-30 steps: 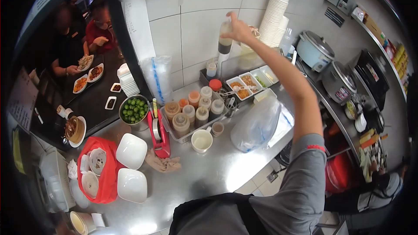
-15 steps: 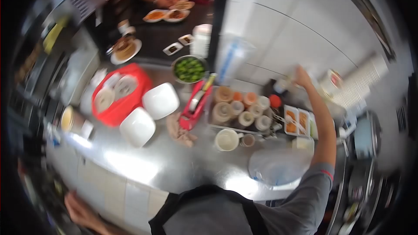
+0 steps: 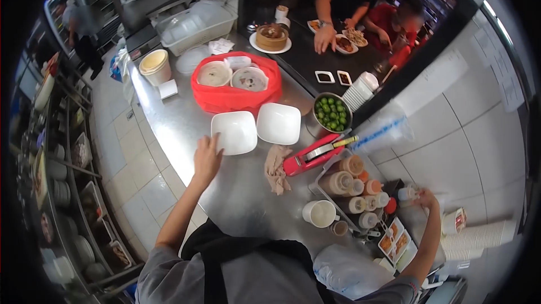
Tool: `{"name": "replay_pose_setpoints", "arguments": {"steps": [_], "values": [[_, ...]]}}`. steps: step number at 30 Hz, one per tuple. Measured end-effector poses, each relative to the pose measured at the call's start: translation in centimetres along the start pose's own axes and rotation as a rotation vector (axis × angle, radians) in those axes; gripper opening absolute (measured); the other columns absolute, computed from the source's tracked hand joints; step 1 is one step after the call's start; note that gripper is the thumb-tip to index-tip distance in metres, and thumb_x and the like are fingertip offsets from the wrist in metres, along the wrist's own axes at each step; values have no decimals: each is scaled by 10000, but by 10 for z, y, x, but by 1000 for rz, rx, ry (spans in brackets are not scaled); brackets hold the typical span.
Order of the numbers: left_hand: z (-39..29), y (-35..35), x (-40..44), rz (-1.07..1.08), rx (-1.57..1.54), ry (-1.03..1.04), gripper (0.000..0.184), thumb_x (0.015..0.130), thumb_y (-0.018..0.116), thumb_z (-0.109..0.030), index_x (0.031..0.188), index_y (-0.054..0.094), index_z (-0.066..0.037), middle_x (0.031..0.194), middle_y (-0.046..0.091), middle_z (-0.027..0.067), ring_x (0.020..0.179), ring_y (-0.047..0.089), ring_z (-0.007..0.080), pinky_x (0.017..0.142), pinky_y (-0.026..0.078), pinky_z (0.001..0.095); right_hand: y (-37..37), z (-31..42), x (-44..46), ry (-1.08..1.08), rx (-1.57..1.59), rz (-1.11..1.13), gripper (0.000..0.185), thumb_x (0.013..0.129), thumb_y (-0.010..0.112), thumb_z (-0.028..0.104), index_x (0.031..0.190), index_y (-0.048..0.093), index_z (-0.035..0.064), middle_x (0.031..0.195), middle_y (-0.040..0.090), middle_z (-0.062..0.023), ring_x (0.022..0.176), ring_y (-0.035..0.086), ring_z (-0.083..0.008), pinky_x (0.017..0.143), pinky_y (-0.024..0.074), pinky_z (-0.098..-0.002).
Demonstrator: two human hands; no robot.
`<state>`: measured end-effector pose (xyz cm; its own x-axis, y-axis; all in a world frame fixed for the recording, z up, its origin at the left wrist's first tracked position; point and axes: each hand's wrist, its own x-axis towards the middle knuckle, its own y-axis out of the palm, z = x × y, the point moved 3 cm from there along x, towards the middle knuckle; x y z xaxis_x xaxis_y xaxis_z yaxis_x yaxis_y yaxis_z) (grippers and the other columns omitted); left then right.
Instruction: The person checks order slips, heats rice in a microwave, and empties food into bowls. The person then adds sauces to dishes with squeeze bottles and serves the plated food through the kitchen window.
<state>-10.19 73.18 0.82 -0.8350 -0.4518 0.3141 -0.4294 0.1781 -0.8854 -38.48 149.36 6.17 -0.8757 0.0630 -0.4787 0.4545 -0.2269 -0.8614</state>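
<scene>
My left hand (image 3: 207, 160) is at the near left corner of a square white bowl (image 3: 235, 129), its fingers curled over the rim. Touching that bowl on the right stands a second white bowl (image 3: 279, 123). Behind them, an open red plastic bag (image 3: 236, 100) holds two round lidded tubs (image 3: 249, 80). On the far right, my right hand (image 3: 427, 198) reaches past the sauce bottles with its fingers closed beside a small clear bottle (image 3: 406, 193). What lies between those fingers is too small to make out.
A crumpled cloth (image 3: 277, 170) and a red tape dispenser (image 3: 315, 154) lie mid-counter. Squeeze bottles (image 3: 341, 183) fill a tray near a white mug (image 3: 320, 214). Green limes (image 3: 331, 113) fill a metal pot. Across the dark ledge, a co-worker's hand (image 3: 324, 38) is near plated food.
The view has swung left and sharpened. My left hand has come up from the lower left to the white bowl. My right hand stays at the far right, behind the sauce bottles.
</scene>
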Motion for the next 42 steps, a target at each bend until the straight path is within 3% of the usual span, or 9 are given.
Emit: {"name": "replay_pose_setpoints", "arguments": {"steps": [3, 10, 16, 22, 27, 35, 36, 38, 42], "values": [[-7, 13, 4, -39, 34, 151, 403, 694, 635, -93, 1088, 551, -85, 1037, 475, 125, 990, 435, 283, 787, 400, 383, -24, 24, -18, 260, 47, 81, 414, 633, 768, 179, 929, 520, 31, 762, 558, -81, 579, 565, -192, 440, 462, -345], [16, 72, 2, 29, 88, 338, 120, 654, 561, -137, 614, 578, -25, 782, 576, 151, 835, 545, 310, 711, 442, 443, -56, 250, -168, -443, -498, -665, 316, 730, 655, 165, 990, 588, -3, 970, 589, -199, 902, 557, -355, 768, 458, -423], [22, 48, -6, 63, -54, 516, 331, 712, 607, -272, 974, 610, -69, 1104, 519, 105, 1087, 431, 270, 866, 388, 421, 98, 464, -252, -1107, -385, -319, 125, 747, 553, 104, 811, 610, 13, 826, 618, -186, 746, 592, -361, 658, 475, -430], [112, -20, -20, 64, -142, 676, 367, 688, 642, -236, 1013, 580, -76, 1084, 492, 103, 1088, 415, 263, 837, 397, 389, 285, 492, -182, -899, -374, -86, 328, 806, 492, 140, 1098, 478, -10, 1000, 553, -237, 892, 560, -405, 729, 461, -481], [261, -69, -28, 172, -453, 292, 244, 657, 633, -107, 874, 605, 1, 963, 556, 154, 937, 524, 316, 835, 425, 417, 335, 477, -179, -841, -534, -600, 280, 784, 547, 183, 1037, 584, 69, 1097, 551, -150, 908, 562, -298, 769, 466, -384], [500, -453, 131, -1054, -81, 18, 314, 941, 353, -204, 1155, 503, -31, 1190, 491, 240, 1167, 420, 365, 950, 363, 387, 317, 509, -205, -678, -328, -637, 174, 781, 560, 232, 857, 609, 84, 751, 592, -125, 652, 573, -293, 598, 456, -397], [511, -477, 136, -926, 449, -44, 443, 927, 391, -315, 1234, 447, -1, 1216, 519, 162, 1099, 523, 265, 913, 400, 302, 317, 507, -203, -665, -329, -623, 181, 782, 558, 227, 877, 598, 79, 769, 588, -131, 672, 570, -298, 611, 454, -400], [531, -487, 146, -66, -195, -592, 579, 858, 488, -428, 1283, 385, -48, 1125, 568, 154, 735, 655, 241, 685, 512, 387, 314, 508, -201, -658, -355, -595, 201, 784, 555, 217, 917, 577, 68, 806, 582, -144, 712, 564, -307, 639, 450, -405], [524, -506, 132, -249, 45, -696, 628, 830, 565, -369, 1335, 295, -111, 1091, 587, 133, 630, 644, 214, 553, 544, 357, 316, 520, -203, -637, -369, -597, 257, 789, 550, 197, 997, 533, 46, 879, 569, -168, 791, 551, -324, 693, 441, -417]]}}
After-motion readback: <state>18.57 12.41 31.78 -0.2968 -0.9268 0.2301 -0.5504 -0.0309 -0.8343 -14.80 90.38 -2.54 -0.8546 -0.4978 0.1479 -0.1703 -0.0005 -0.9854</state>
